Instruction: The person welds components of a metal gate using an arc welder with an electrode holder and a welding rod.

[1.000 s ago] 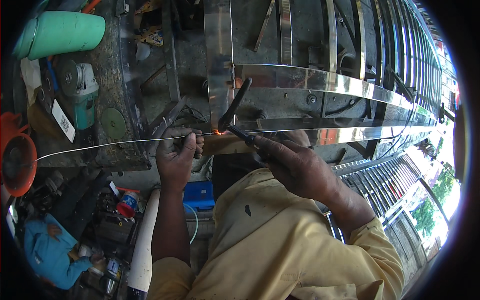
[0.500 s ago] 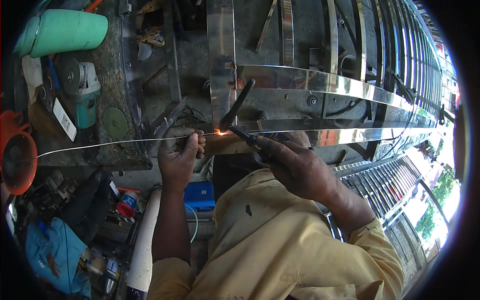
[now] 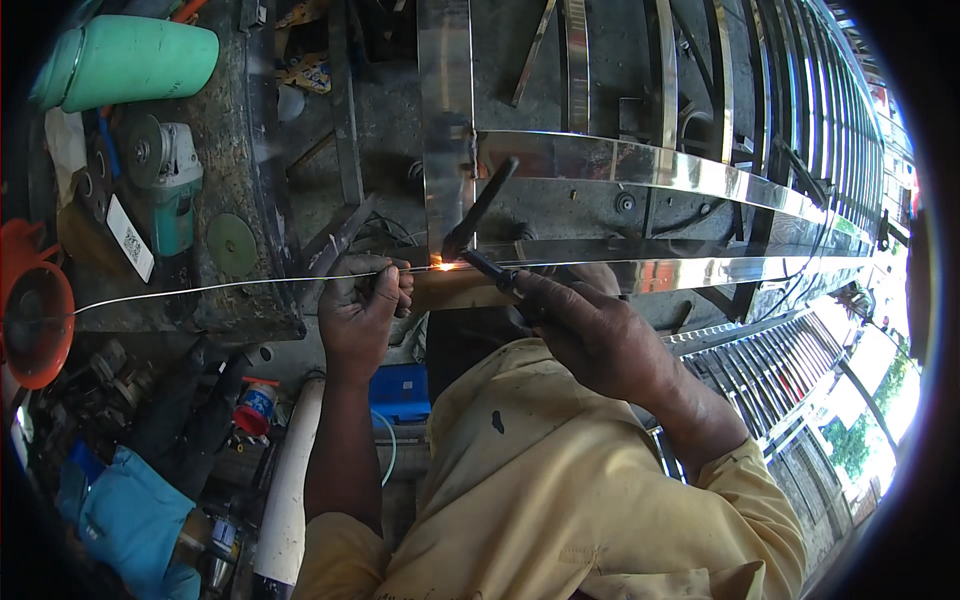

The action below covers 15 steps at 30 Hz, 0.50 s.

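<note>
My left hand (image 3: 355, 312) is closed, pinching a thin filler rod (image 3: 220, 283) whose end reaches the glowing weld spot (image 3: 445, 263). My right hand (image 3: 590, 325) wraps round the handle of a TIG welding torch (image 3: 484, 265). Its long dark back cap slants up and away, and the torch head is at the bright orange glow. The spot lies at a corner where an upright shiny metal tube (image 3: 447, 90) meets a long polished tube (image 3: 680, 273) running to the right. The torch's tip is lost in the glare.
On the dark bench at left are an angle grinder (image 3: 174, 190), a green tumbler (image 3: 140, 62) and a flat disc (image 3: 231, 245). An orange funnel-shaped object (image 3: 40, 325) stands at the left rim. A person in blue (image 3: 135, 515) is at lower left, near a white cylinder (image 3: 290, 480) and blue box (image 3: 400, 390).
The orange glow at the joint looks a little larger, and the torch has shifted very slightly. At lower left the person in blue has moved to the right. My hands keep their holds.
</note>
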{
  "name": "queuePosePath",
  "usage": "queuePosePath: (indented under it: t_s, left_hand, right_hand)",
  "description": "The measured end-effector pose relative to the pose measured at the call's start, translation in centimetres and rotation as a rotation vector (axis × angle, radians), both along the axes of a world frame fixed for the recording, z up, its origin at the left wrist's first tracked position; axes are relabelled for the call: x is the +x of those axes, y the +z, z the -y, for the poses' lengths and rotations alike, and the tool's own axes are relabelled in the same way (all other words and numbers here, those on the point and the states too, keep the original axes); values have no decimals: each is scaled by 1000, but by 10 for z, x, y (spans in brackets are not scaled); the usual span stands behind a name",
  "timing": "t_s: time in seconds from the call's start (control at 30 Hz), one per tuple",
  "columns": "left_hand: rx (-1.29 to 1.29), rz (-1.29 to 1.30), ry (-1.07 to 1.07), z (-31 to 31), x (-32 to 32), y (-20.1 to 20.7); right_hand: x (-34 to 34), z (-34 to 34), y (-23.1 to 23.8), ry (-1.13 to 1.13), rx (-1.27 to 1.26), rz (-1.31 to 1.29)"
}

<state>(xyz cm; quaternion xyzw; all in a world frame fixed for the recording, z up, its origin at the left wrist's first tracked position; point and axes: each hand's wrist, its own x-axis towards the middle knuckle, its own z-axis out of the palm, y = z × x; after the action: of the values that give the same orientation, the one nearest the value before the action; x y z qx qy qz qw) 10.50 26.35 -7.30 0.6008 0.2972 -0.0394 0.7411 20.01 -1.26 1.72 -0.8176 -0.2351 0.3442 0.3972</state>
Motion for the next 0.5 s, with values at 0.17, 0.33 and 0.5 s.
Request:
queuePosePath:
  t_s: [0.17,0.33,0.5]
  left_hand:
    - [21,9,-19,-2,-1,-1]
    - [14,-14,-5,-1,-1,-1]
    - [42,-12,-8,-4,-8,-8]
  right_hand:
    - [0,-1,1,-22,43,21]
    - [-5,-1,0,-31,24,-5]
    - [-6,1,2,4,-45,-32]
